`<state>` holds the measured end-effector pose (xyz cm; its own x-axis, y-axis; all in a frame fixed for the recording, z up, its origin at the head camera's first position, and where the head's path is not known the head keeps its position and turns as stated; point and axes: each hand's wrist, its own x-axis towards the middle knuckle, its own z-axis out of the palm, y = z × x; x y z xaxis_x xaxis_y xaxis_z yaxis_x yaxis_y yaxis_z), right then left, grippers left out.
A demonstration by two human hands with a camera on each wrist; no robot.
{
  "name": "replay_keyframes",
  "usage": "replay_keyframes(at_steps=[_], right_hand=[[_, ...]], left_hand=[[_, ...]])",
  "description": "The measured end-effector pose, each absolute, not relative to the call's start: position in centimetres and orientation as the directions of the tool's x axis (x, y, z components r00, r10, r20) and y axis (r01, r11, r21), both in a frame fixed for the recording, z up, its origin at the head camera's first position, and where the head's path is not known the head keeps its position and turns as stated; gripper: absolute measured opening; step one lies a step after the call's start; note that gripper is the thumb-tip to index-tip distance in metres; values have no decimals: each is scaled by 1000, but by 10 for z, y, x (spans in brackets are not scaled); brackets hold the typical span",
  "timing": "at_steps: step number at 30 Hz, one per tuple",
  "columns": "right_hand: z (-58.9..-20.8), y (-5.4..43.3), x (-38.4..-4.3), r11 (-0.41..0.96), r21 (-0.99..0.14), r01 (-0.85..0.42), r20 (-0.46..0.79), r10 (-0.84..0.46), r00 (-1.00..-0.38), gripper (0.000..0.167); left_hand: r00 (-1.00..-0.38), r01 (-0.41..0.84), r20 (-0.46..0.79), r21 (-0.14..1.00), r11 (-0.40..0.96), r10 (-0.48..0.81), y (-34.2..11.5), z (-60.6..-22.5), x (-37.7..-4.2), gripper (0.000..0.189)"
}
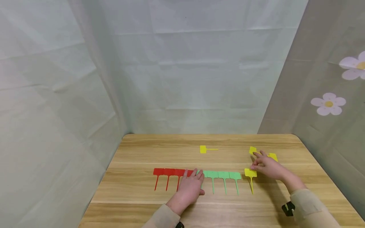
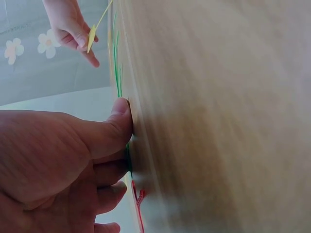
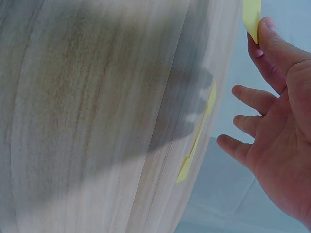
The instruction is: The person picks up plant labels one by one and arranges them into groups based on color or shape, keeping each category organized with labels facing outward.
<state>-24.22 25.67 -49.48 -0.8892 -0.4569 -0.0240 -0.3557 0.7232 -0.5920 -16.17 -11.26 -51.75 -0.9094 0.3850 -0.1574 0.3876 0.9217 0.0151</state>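
My right hand (image 1: 269,167) pinches a yellow plant label (image 1: 249,173) by one corner of its flat head, between thumb and index finger; the other fingers are spread. The label's stem points toward the front of the table, and in the right wrist view its head (image 3: 251,19) is raised off the wood. My left hand (image 1: 189,186) rests, fingers extended, on the middle of a row of labels. Red plant labels (image 1: 158,171) form the row's left part and green plant labels (image 1: 223,174) its right, heads side by side, stems toward me. The hand hides the labels where the colours meet.
One yellow label (image 1: 202,149) lies sideways near the back of the wooden table (image 1: 128,205). Two more yellow labels lie beyond my right hand, one head (image 1: 252,149) left of it and another head (image 1: 273,156) behind it. Cloth sheets (image 1: 194,95) hang behind the table.
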Motion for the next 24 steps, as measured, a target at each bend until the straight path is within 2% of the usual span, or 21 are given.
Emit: replay_keyframes(at_steps=[6,16,24], right_hand=[[-499,254,-243,722,-584,-370,-18,-468,-884,16],[-509,246,-242,784,-458,-419,12,-466,-885,16],[-510,241,-242,803,-421,-422,-1,-466,-885,18]], left_hand=[[-912,381,-161,14,925,378,-111,-515,-160,74],[-912,375,-174,9,927,370,-110,-516,-161,74],[-913,373,-174,6,928,368,-110,-516,-161,74]])
